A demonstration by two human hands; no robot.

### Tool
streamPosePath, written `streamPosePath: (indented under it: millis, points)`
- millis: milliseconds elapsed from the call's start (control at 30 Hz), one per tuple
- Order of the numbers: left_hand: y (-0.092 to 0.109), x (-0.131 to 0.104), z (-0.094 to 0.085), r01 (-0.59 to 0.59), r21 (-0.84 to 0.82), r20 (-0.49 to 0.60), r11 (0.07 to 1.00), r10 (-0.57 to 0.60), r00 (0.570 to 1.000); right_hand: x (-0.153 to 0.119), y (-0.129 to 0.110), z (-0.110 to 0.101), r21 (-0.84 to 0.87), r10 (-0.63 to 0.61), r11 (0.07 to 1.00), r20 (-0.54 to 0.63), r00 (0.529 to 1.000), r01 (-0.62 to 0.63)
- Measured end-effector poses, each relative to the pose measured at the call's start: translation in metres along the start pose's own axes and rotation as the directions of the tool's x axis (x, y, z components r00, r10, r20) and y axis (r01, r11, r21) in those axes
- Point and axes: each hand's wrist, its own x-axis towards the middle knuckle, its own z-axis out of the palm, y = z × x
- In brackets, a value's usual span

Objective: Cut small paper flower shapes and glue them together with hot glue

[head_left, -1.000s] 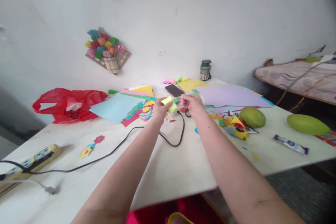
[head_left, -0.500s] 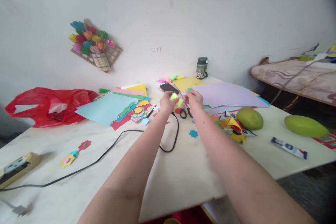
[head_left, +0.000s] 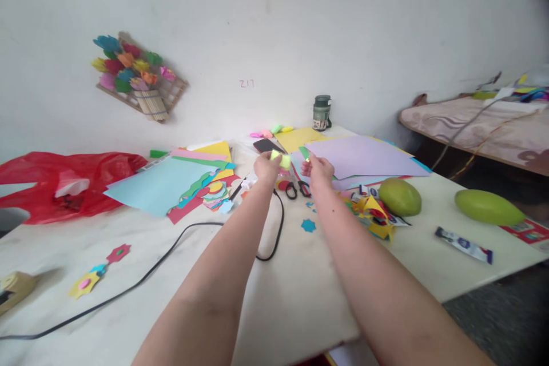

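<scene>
Over the back middle of the table, my left hand (head_left: 266, 166) pinches a small yellow paper piece (head_left: 281, 159). To its right, my right hand (head_left: 318, 170) is closed on a small green paper piece (head_left: 304, 152). The two hands are apart. Black-handled scissors (head_left: 291, 190) lie on the table between and just below them. A blue paper star (head_left: 307, 226) lies nearer, beside my right forearm. Behind my left hand is a dark phone (head_left: 266, 146).
Coloured sheets (head_left: 158, 183) and a red plastic bag (head_left: 115, 177) lie left, purple paper (head_left: 360, 155) right. Green fruits (head_left: 400, 197), a glue tube (head_left: 464, 245) and paper scraps (head_left: 373, 211) are at the right. A black cable (head_left: 150, 267) crosses the left side. A bottle (head_left: 321, 112) stands behind.
The view has turned slightly to the right. The yellow piece now shows flatter in my left hand, and the green piece stands out more clearly at my right fingertips.
</scene>
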Motion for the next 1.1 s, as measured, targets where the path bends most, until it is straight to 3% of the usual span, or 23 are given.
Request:
streamPosePath:
  millis: [133,233,333,467,533,667,800,967,1033,1100]
  points:
    - [0.012,0.000,0.018,0.045,-0.070,0.159,0.997,-0.033,0.987,-0.010,-0.006,0.003,0.022,0.053,0.998,0.094,0.994,-0.055]
    - [0.019,-0.006,0.015,0.029,-0.012,0.178,0.999,-0.027,0.984,-0.015,-0.009,0.003,0.008,0.140,0.989,0.227,0.964,-0.145]
    - [0.020,-0.014,-0.004,-0.019,-0.024,0.124,1.000,0.022,0.992,-0.019,-0.009,0.005,-0.011,0.228,0.971,0.359,0.905,-0.240]
    - [0.011,-0.029,-0.035,0.041,-0.243,0.211,0.969,0.012,0.977,-0.032,-0.007,0.010,-0.061,0.291,0.951,0.514,0.807,-0.304]
    - [0.004,-0.036,-0.048,0.025,-0.306,0.224,0.952,0.046,0.974,-0.042,-0.006,0.015,-0.080,0.312,0.940,0.589,0.746,-0.331]
    - [-0.007,-0.043,-0.071,-0.036,-0.358,0.143,0.933,0.093,0.985,-0.060,-0.005,0.023,-0.136,0.354,0.917,0.708,0.610,-0.375]
    - [-0.015,-0.046,-0.091,-0.113,-0.331,0.087,0.937,0.150,0.985,-0.069,-0.007,0.027,-0.204,0.412,0.882,0.770,0.486,-0.424]
    - [-0.029,-0.048,-0.103,-0.102,-0.410,0.105,0.906,0.158,0.982,-0.068,-0.009,0.025,-0.292,0.511,0.815,0.769,0.384,-0.500]
    - [-0.034,-0.048,-0.105,-0.057,-0.484,0.085,0.873,0.112,0.990,-0.067,-0.010,0.023,-0.321,0.545,0.796,0.750,0.375,-0.514]
    - [-0.037,-0.049,-0.107,0.001,-0.554,0.097,0.832,0.063,0.993,-0.066,-0.009,0.023,-0.323,0.547,0.807,0.726,0.417,-0.495]
